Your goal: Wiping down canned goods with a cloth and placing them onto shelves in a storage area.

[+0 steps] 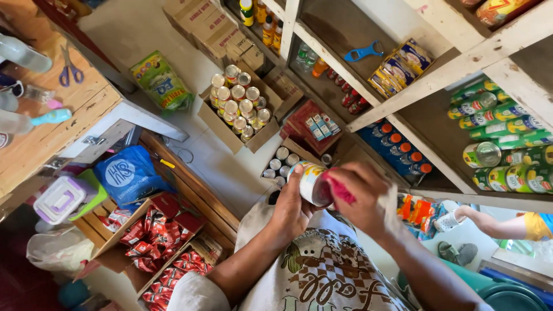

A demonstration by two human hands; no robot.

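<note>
Looking down from head height, a tin can [311,183] is held over the floor in front of the chest, the left hand [290,210] with its fingers wrapped tight around its side. The right hand [362,196] is pinched on a pink cloth [340,191] pressed to the can's end. Below, an open cardboard box [242,109] filled with more cans is seen, with green cans [501,144] stacked on a white shelf [438,80] to the right.
</note>
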